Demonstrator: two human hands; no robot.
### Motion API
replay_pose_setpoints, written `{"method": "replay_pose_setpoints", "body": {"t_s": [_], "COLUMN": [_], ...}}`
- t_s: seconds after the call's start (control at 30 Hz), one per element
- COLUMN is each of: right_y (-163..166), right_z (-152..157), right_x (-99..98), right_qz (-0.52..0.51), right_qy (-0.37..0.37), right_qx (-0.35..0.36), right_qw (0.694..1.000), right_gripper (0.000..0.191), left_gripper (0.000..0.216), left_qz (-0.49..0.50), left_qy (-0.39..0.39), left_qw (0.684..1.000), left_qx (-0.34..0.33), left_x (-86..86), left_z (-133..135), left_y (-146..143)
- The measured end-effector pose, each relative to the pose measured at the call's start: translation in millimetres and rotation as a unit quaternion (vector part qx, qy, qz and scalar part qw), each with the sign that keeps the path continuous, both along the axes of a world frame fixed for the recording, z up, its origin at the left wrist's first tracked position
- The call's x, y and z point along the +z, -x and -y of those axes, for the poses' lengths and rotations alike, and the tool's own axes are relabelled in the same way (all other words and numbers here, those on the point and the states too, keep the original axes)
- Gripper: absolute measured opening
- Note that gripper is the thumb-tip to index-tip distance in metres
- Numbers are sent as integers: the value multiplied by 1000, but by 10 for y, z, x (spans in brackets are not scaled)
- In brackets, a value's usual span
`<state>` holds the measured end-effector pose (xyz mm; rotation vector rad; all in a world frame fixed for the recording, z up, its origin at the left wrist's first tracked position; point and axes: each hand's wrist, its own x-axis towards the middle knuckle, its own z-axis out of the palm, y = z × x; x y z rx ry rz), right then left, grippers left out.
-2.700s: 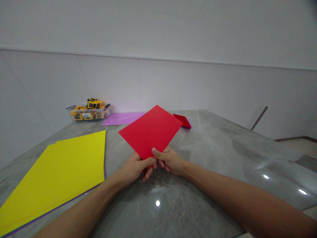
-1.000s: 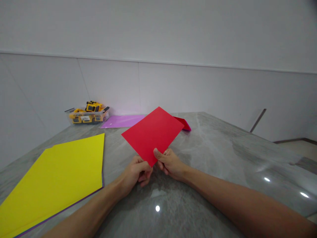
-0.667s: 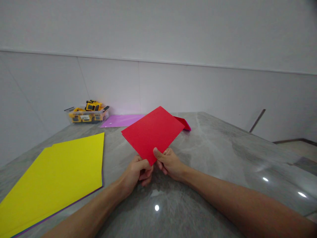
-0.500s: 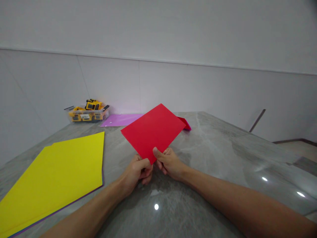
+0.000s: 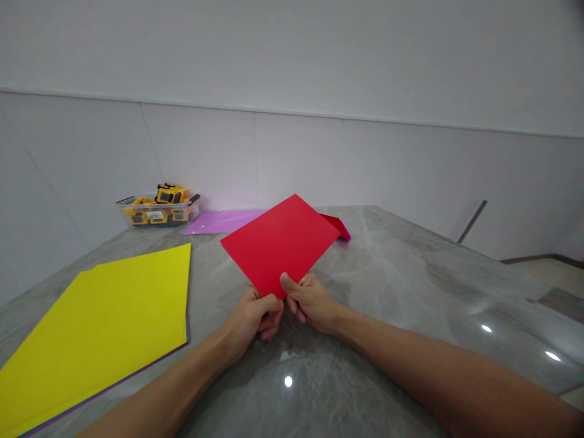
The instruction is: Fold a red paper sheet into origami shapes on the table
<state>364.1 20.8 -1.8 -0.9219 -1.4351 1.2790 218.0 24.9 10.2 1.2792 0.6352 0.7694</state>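
A flat red sheet of paper [image 5: 280, 243], perhaps folded, is held up at a slant above the grey marbled table [image 5: 387, 292]. My left hand [image 5: 259, 311] pinches its near corner from the left, thumb on top and fingers curled beneath. Right beside it, my right hand [image 5: 310, 301] grips the lower right edge, its thumb lying on the red face. Both hands are closed, and their fingers under the paper are partly hidden. Behind the sheet's right corner lies a red folded piece [image 5: 338, 225] with a magenta edge, partly covered from view.
Yellow sheets [image 5: 109, 322] lie stacked on other colours at the left. A clear plastic box [image 5: 159, 214] of yellow toy vehicles [image 5: 171, 194] stands at the back left, beside a purple sheet [image 5: 219, 222]. A white wall [image 5: 292, 152] rises behind the table.
The red sheet has tilted very slightly, its top corner a little lower. Both hands keep their hold in nearly the same place. The view has shifted slightly.
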Motion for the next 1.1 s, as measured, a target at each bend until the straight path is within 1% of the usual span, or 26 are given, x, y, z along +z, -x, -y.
{"method": "replay_pose_setpoints", "body": {"t_s": [0.13,0.27,0.33,0.5,0.6,0.77,0.87,0.97,1.1], "right_y": [6,-7,-24,-77,-99,-172,-260,-327,-312], "right_z": [6,13,5,-40,-70,-173,-266,-320,-288], "right_x": [-8,-8,-19,-43,-22,13,25,39,51], "right_qz": [-1,-15,-26,-38,-46,-33,-35,-6,37], "right_qy": [17,48,50,23,16,7,-10,-35,-56], "right_qx": [26,76,80,62,29,-18,-46,-50,-57], "right_qw": [1000,996,995,997,998,999,998,998,996], "right_gripper": [70,67,67,65,66,68,68,67,68], "left_gripper": [18,25,27,30,36,40,41,40,39], "left_qz": [-4,-3,-4,-7,-17,-46,-60,-79,-82], "left_qy": [0,-11,-10,-27,-33,-43,-50,-52,-48], "left_qw": [1000,1000,999,998,997,996,996,995,995], "left_qx": [1,-21,-34,-61,-63,-57,-46,-26,28], "left_x": [5,10,25,88,109,131,155,150,89], "left_z": [19,46,56,52,36,28,44,40,-11], "left_y": [-13,-6,2,35,62,83,80,79,75]}}
